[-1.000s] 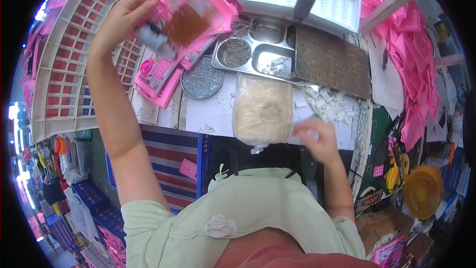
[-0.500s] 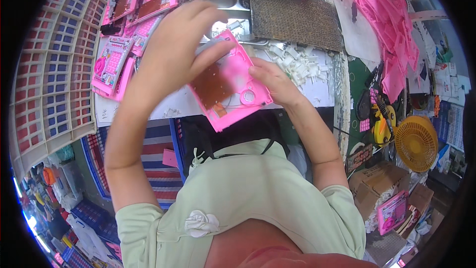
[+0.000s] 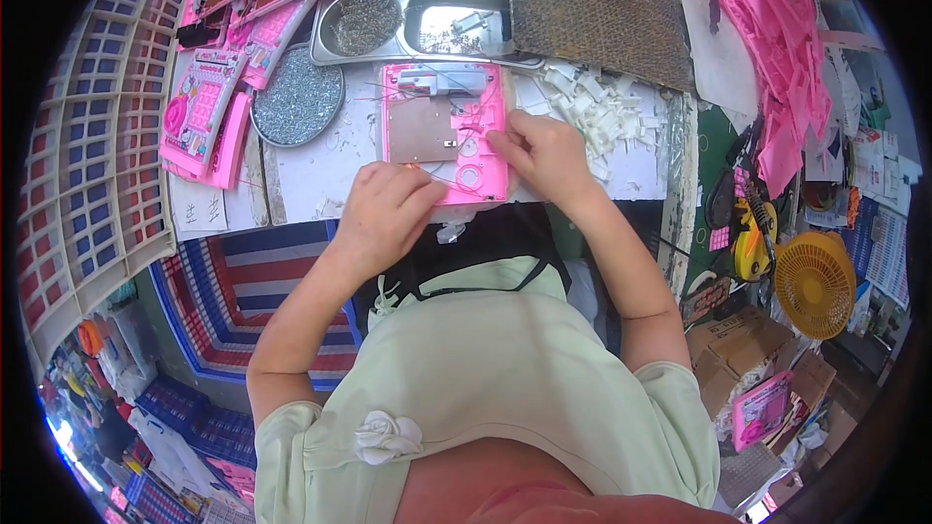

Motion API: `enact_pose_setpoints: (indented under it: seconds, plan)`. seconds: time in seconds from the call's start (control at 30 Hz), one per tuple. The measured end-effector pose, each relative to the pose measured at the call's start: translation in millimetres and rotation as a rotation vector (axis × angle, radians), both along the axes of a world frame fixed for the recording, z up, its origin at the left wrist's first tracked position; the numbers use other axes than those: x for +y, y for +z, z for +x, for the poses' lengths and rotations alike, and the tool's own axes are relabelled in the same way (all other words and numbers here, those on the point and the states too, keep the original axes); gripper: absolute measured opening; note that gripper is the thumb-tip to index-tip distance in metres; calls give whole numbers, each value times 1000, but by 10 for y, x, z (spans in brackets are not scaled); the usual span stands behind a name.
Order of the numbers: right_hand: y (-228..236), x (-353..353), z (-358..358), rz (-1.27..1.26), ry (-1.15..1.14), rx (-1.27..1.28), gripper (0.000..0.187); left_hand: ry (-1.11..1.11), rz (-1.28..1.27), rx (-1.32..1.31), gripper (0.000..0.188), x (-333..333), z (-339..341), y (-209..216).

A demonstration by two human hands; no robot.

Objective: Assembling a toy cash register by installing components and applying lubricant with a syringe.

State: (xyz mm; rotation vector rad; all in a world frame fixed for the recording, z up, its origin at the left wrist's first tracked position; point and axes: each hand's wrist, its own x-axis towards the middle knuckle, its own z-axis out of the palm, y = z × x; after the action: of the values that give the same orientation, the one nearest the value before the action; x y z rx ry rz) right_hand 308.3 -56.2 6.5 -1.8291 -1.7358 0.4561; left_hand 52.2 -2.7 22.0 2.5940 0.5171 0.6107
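A pink plastic toy housing (image 3: 497,116) lies inside up on the worktable, in front of me. It holds a brown circuit board (image 3: 420,130), a grey part (image 3: 443,81) along its far edge, and thin loose wires. Curled at the near left corner of the housing is my left hand (image 3: 390,213), its fingertips closed together; what they pinch is hidden. My right hand (image 3: 549,157) grips the right edge of the housing between thumb and bent fingers.
Behind the housing sits a metal tray (image 3: 400,44) with small screws in its compartments. A round dish (image 3: 299,97) of small metal bits stands left, beside stacked pink toy housings (image 3: 204,116). White plastic parts (image 3: 592,116) are heaped right, below a brown textured mat (image 3: 597,15).
The housing, tilted in my hands before, now lies flat on the table, turned and further away. My left hand has come down from above it to its near left corner.
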Motion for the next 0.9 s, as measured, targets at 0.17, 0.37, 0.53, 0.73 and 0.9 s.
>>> enact_pose_setpoints:
  seconds: [0.17,0.37,0.53,0.73,0.9]
  plan:
    - [235,186,149,-137,41,80,27,58,-20,37,39,-130,155,-72]
    - [222,371,-54,-43,-27,-12,24,50,-89,11,35,-136,156,-46]
    - [249,499,65,-57,-153,78,21,110,-154,8,27,-99,232,31]
    - [78,417,122,-20,-121,213,22,377,9,-27,18,168,667,-14]
    - [134,484,35,13,-239,-41,21,368,47,0,15,192,815,-66]
